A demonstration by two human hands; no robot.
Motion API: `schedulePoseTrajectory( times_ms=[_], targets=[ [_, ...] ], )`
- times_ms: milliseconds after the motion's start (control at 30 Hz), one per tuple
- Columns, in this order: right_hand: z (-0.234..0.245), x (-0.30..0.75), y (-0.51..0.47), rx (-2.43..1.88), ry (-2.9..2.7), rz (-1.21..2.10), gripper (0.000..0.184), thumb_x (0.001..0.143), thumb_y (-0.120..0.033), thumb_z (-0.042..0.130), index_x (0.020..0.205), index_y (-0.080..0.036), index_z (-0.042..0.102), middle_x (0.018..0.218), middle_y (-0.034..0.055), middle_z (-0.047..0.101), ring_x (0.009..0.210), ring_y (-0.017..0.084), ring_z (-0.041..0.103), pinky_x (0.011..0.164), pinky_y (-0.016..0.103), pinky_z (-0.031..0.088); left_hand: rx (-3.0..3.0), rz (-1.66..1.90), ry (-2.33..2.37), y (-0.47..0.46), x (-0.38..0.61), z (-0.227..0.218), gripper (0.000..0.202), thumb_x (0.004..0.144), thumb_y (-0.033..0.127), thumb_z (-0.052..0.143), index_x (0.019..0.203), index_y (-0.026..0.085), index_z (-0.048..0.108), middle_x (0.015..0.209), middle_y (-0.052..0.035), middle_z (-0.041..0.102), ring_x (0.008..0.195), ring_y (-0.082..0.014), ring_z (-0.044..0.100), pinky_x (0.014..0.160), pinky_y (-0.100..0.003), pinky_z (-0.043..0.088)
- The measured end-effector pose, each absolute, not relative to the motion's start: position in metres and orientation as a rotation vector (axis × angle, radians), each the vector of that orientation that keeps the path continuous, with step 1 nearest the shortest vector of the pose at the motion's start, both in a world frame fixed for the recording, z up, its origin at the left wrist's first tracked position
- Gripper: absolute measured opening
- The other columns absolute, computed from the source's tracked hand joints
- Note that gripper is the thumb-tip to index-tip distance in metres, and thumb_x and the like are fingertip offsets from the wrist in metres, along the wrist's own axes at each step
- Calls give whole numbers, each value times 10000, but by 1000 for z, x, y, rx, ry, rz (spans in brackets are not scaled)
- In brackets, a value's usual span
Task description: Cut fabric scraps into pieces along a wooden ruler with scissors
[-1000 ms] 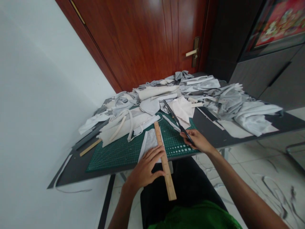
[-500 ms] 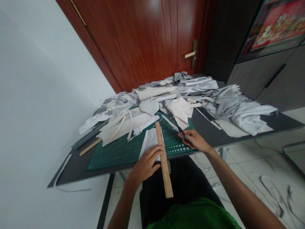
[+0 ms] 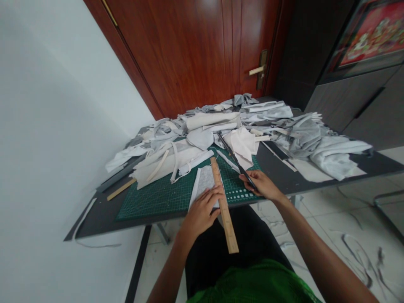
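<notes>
A wooden ruler (image 3: 229, 229) lies lengthwise over a narrow light-grey fabric piece (image 3: 203, 179), its near end jutting past the table edge. My left hand (image 3: 202, 210) grips the ruler, fingers closed across it and partly covering the cloth. To the right, my right hand (image 3: 260, 184) is closed around a long, thin black tool (image 3: 233, 158) that slants up and away to the left. Its exact kind cannot be made out. Under the ruler and fabric lies a green cutting mat (image 3: 158, 200), printed with a grid.
Heaps of white and grey fabric (image 3: 214, 122) cover the far side of the dark table (image 3: 94, 221). More crumpled cloth (image 3: 328, 155) sits at right. A wooden strip (image 3: 121, 189) lies left of the mat. Behind stands a wooden door (image 3: 189, 54); scraps litter the tiled floor.
The whole view has shifted slightly. The ruler's near end and my left hand have moved a little to the right. My right hand still holds the black tool.
</notes>
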State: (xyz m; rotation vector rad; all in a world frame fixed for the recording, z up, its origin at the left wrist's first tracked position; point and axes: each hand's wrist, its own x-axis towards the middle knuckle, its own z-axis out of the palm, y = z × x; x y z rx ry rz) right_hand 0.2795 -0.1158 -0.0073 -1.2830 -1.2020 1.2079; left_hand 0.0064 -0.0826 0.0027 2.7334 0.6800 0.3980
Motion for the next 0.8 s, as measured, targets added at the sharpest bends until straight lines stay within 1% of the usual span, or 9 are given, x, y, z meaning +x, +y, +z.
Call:
schedulePoseTrajectory(
  times_ms=[200, 267, 333, 400, 467, 500, 567, 700, 800],
  targets=[
    [-8, 279, -116, -1323, -1190, 1207, 626, 780, -771, 675, 580, -224, 445, 432, -75, 398, 293, 43, 290, 306, 197, 160, 2645, 402, 683, -85, 26, 8, 452, 959, 179, 662, 1378, 254, 513, 1627, -79, 453, 1566, -225, 333, 1317, -472, 274],
    [-7, 278, -116, -1322, -1187, 1210, 619, 759, -751, 707, 574, -225, 440, 428, -75, 398, 291, 44, 294, 306, 197, 159, 2609, 359, 632, -80, 28, 13, 500, 954, 278, 711, 1409, 260, 503, 1647, -95, 422, 1578, -245, 305, 1311, -490, 274],
    [-6, 277, -117, -1313, -1191, 1210, 619, 749, -744, 722, 574, -226, 432, 428, -77, 395, 292, 43, 291, 310, 197, 159, 2579, 302, 563, -73, 26, 19, 600, 941, 405, 735, 1461, 259, 474, 1664, -112, 391, 1581, -257, 297, 1300, -483, 293],
    [-5, 276, -118, -1305, -1202, 1201, 631, 750, -768, 706, 582, -229, 426, 429, -79, 393, 295, 42, 278, 315, 199, 161, 2562, 290, 529, -64, 22, 24, 620, 985, 478, 658, 1517, 256, 430, 1667, -108, 390, 1572, -231, 319, 1293, -441, 308],
    [-3, 276, -120, -1291, -1225, 1199, 647, 760, -803, 671, 584, -233, 420, 426, -77, 389, 302, 45, 267, 320, 206, 164, 2579, 340, 595, -54, 17, 27, 513, 1073, 450, 491, 1541, 256, 413, 1652, -87, 421, 1561, -195, 339, 1306, -422, 273],
    [-2, 276, -121, -1277, -1245, 1199, 650, 771, -812, 653, 584, -234, 420, 419, -77, 383, 307, 49, 263, 323, 210, 166, 2601, 363, 662, -49, 15, 26, 466, 1100, 415, 417, 1538, 253, 423, 1640, -81, 441, 1558, -188, 343, 1319, -438, 231],
    [1, 273, -122, -1235, -1305, 1180, 648, 805, -804, 630, 581, -234, 418, 412, -73, 375, 322, 54, 272, 335, 213, 180, 2654, 360, 785, -41, 11, 23, 426, 1118, 351, 349, 1516, 242, 454, 1612, -82, 481, 1554, -188, 352, 1332, -485, 158],
    [4, 253, -114, -1112, -1386, 1136, 603, 863, -753, 627, 628, -228, 446, 455, -73, 403, 345, 58, 313, 351, 209, 200, 2723, 306, 848, -33, 8, 12, 419, 1093, 255, 381, 1501, 232, 470, 1610, -86, 484, 1549, -185, 361, 1331, -511, 134],
    [3, 229, -102, -998, -1359, 1184, 567, 846, -742, 663, 684, -238, 458, 456, -90, 406, 324, 74, 343, 348, 222, 235, 2728, 350, 865, -33, 8, 6, 447, 1066, 216, 402, 1508, 232, 464, 1615, -89, 477, 1548, -186, 362, 1329, -503, 155]
  ],
)
